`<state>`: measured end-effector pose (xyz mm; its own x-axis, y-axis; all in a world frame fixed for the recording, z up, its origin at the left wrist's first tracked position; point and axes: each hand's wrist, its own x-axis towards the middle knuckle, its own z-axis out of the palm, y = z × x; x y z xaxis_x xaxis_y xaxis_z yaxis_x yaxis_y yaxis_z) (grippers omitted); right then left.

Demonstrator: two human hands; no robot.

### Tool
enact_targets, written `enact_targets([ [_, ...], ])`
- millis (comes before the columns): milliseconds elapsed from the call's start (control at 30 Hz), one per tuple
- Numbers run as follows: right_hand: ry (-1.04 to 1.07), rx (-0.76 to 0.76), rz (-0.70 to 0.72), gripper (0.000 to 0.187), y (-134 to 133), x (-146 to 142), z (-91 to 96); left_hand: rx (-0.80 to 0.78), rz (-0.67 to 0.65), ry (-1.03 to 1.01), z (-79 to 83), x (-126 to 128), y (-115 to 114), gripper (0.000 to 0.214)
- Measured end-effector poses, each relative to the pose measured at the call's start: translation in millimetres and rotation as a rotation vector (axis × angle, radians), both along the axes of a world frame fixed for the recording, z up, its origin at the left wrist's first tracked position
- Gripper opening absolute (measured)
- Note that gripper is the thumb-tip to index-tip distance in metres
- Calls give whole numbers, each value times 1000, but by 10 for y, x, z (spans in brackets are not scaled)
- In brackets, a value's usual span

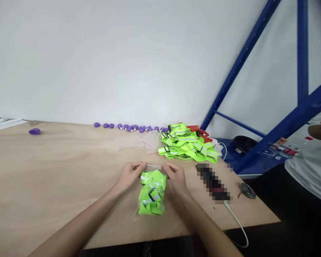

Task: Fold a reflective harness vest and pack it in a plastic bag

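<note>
A clear zip bag (153, 167) stands upright between my hands near the table's front edge. Inside it lies a folded neon-green reflective strap (152, 192) with silver stripes and a black buckle. My left hand (130, 175) pinches the bag's top left corner between thumb and fingers. At the top right corner my right hand (176, 175) pinches the bag in the same way. The bag's mouth is stretched between the two pinches. Beyond my hands, a heap of neon-green reflective straps (187, 144) lies on the table, with flat clear bags (131, 142) to its left.
Small purple pieces (133, 127) form a row along the wall, and a purple ring-like object (34, 131) lies far left. To the right are a blurred-out dark device (214, 184) with a white cable (239, 223), and glasses (247, 191). A person (310, 167) is beside the blue rack (238, 67).
</note>
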<state>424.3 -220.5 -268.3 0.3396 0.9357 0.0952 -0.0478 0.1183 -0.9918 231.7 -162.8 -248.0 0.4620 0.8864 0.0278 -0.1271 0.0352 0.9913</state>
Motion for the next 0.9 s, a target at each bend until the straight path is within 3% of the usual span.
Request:
enact_targets([
  [167, 122, -99, 153, 47, 321, -4, -27, -109, 85, -13, -143, -119, 267, 54],
  [300, 196, -114, 264, 49, 457, 21, -52, -137, 178, -75, -237, -190, 347, 57],
  [400, 207, -55, 235, 42, 477, 48, -82, -136, 193, -91, -197, -234, 350, 53],
  [533, 79, 41, 88, 36, 430, 49, -100, -124, 182, -91, -69, -262, 312, 50],
  [667, -63, 121, -42, 39, 368, -10, -67, 0, 238, -90, 14, -275, 257, 44],
  [800, -75, 145, 23, 39, 336, -71, -21, 111, 305, -70, 34, -273, 210, 40],
  [900, -123, 105, 136, 39, 316, -92, -11, 93, 276, -56, 39, -256, 190, 39],
])
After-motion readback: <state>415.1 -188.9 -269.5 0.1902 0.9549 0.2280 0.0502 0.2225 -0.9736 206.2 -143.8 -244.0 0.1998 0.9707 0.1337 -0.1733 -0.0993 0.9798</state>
